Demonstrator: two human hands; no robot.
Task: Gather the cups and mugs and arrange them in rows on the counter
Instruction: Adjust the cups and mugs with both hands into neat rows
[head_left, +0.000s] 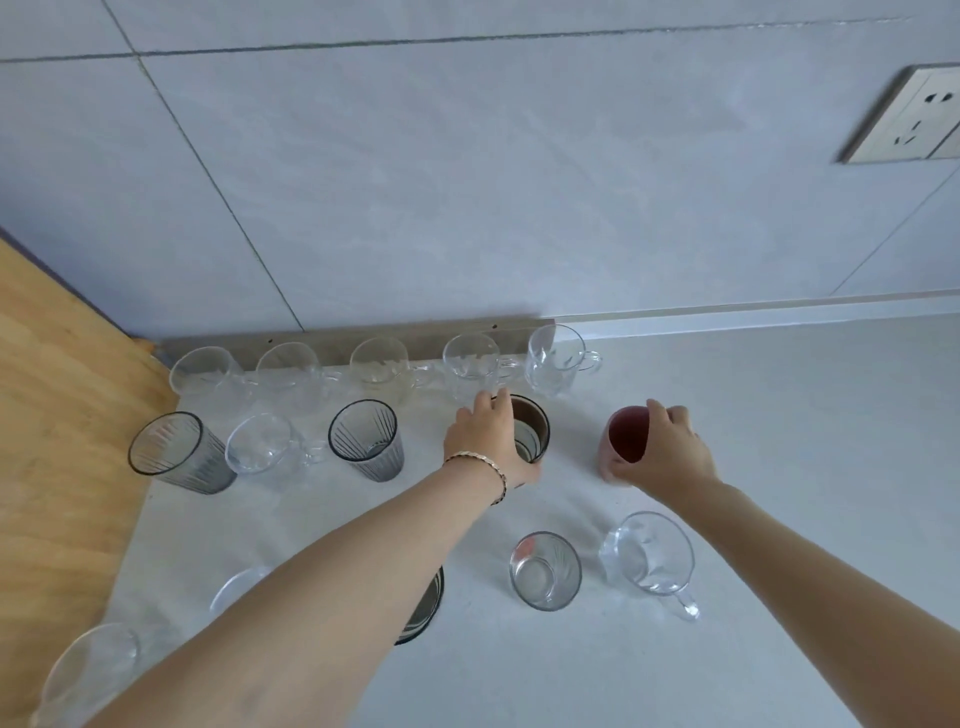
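My left hand wraps around a brown tumbler in the second row on the pale counter, just in front of the back row of clear mugs along the wall. My right hand closes on a pink cup to its right. Both stand upright, mouths up, long axes vertical. They look rigid, smooth and likely slippery; the glass is breakable. I judge a side grip around the mid-body safest. A clear tumbler and a handled mug wait nearer me.
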